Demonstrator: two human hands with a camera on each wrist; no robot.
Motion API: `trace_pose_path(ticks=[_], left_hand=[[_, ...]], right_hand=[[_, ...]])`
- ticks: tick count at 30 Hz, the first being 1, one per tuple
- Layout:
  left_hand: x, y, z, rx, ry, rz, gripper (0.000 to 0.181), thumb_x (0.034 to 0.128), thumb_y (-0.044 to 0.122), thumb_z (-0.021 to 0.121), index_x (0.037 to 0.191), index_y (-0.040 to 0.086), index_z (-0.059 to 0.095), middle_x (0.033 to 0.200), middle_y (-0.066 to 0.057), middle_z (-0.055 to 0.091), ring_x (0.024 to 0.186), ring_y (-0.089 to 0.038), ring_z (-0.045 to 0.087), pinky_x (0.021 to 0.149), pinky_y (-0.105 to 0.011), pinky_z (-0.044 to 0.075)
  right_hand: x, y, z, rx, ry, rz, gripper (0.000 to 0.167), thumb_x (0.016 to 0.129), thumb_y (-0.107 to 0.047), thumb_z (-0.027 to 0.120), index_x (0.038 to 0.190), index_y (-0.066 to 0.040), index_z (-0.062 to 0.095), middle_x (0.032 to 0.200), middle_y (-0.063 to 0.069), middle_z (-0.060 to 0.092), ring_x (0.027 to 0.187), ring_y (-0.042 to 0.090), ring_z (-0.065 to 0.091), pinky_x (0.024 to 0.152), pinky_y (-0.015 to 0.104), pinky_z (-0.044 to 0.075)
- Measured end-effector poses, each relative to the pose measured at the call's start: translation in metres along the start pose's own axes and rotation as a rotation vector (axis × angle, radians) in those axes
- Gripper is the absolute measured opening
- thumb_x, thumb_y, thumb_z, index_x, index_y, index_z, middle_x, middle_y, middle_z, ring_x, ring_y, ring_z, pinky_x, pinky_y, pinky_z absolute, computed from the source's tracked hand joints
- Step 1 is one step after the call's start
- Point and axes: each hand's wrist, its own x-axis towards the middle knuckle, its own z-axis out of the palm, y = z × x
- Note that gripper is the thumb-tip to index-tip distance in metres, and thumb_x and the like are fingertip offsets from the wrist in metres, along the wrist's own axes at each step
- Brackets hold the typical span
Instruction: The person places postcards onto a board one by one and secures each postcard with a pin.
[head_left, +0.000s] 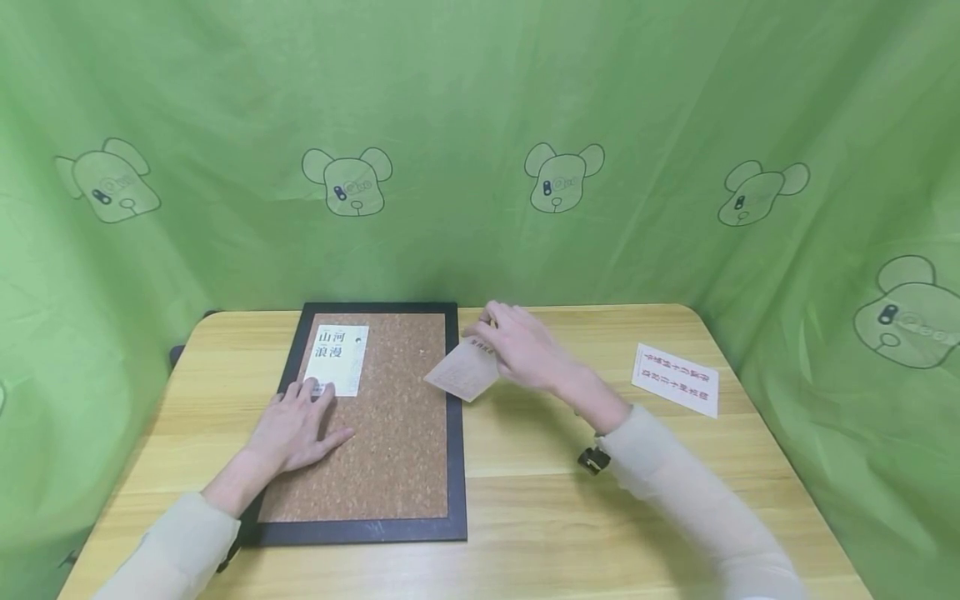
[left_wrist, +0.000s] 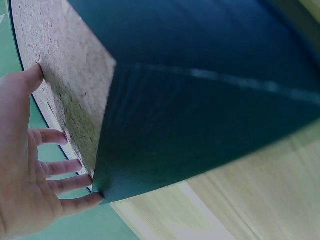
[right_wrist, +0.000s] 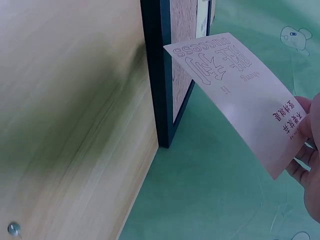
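A cork board [head_left: 397,433] in a dark frame lies on the wooden table. On its upper left is a white card [head_left: 345,367] with dark Chinese characters and a small pin-like spot near its top right. My left hand [head_left: 296,429] rests on the board with fingers spread, fingertips on the card's lower edge; in the left wrist view the little finger touches the dark frame [left_wrist: 150,135]. My right hand [head_left: 521,346] pinches a second card [right_wrist: 240,100] by one end. That card, printed with red characters and the outlined word "success", is held tilted above the board's right edge.
Another white card [head_left: 675,380] with red characters lies at the table's right side. A small shiny round pin-like object [right_wrist: 14,229] is on the wooden table [head_left: 570,533]. A green curtain [head_left: 465,100] with mouse-like drawings encloses the back and sides.
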Motion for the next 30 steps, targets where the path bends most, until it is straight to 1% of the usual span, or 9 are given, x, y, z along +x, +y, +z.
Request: trace_pose_path(ticks=[3,6,9,14,16,20,24,30], left_hand=[[0.000,0.000,0.000,0.001,0.002,0.003,0.077,0.0918,0.065,0.068,0.136,0.002,0.062,0.121,-0.027,0.063,0.106,-0.043,0.063,0.082,-0.056,0.060],[0.000,0.000,-0.001,0.000,0.003,0.004,0.076,0.0919,0.065,0.068,0.136,0.003,0.062,0.120,-0.027,0.063,0.105,-0.043,0.063,0.082,-0.056,0.060],[0.000,0.001,-0.001,0.000,0.004,0.004,0.076,0.0918,0.065,0.068,0.135,0.003,0.062,0.120,-0.027,0.063,0.105,-0.043,0.063,0.082,-0.056,0.060],[0.000,0.000,0.000,0.001,0.007,0.003,0.076,0.0914,0.065,0.069,0.135,0.003,0.062,0.119,-0.026,0.063,0.104,-0.042,0.063,0.082,-0.056,0.059],[0.000,0.000,0.000,0.001,0.007,0.003,0.076,0.0914,0.065,0.069,0.135,0.003,0.062,0.119,-0.026,0.063,0.104,-0.042,0.063,0.082,-0.056,0.059],[-0.001,0.000,0.000,0.000,0.006,0.003,0.076,0.0915,0.065,0.069,0.135,0.003,0.062,0.119,-0.026,0.063,0.105,-0.042,0.063,0.082,-0.056,0.059],[-0.001,0.000,0.000,0.002,0.005,0.003,0.076,0.0917,0.065,0.068,0.135,0.003,0.062,0.119,-0.026,0.063,0.104,-0.042,0.063,0.081,-0.055,0.059],[-0.001,0.000,0.000,0.005,0.012,0.004,0.075,0.0913,0.065,0.069,0.134,0.003,0.062,0.117,-0.025,0.063,0.103,-0.041,0.063,0.081,-0.055,0.059]], right_hand=[[0.002,-0.004,0.003,0.013,-0.006,-0.004,0.042,0.086,0.007,0.065,0.122,-0.014,0.073,0.107,0.008,0.064,0.092,0.023,0.060,0.081,0.037,0.055],[0.004,-0.007,0.006,0.027,-0.013,-0.001,0.048,0.082,0.011,0.064,0.122,-0.014,0.073,0.106,0.007,0.063,0.091,0.022,0.059,0.082,0.036,0.055],[0.006,-0.010,0.009,0.030,-0.019,0.005,0.049,0.081,0.011,0.065,0.122,-0.015,0.073,0.106,0.007,0.063,0.091,0.021,0.058,0.082,0.035,0.053],[0.011,-0.015,0.011,0.042,-0.023,0.002,0.046,0.084,0.009,0.066,0.122,-0.015,0.074,0.104,0.006,0.062,0.090,0.021,0.057,0.082,0.036,0.053],[0.012,-0.016,0.012,0.042,-0.023,-0.005,0.045,0.085,0.009,0.065,0.123,-0.015,0.074,0.105,0.006,0.062,0.091,0.021,0.057,0.083,0.037,0.053],[0.014,-0.019,0.014,0.047,-0.021,-0.020,0.048,0.082,0.011,0.063,0.122,-0.013,0.074,0.105,0.006,0.063,0.094,0.021,0.059,0.086,0.037,0.054],[0.015,-0.021,0.016,0.065,-0.021,-0.022,0.050,0.080,0.013,0.061,0.121,-0.011,0.074,0.105,0.006,0.063,0.093,0.020,0.059,0.084,0.036,0.054],[0.015,-0.024,0.018,0.100,-0.042,-0.009,0.051,0.079,0.013,0.061,0.121,-0.015,0.073,0.104,0.005,0.061,0.090,0.018,0.057,0.080,0.034,0.053]])
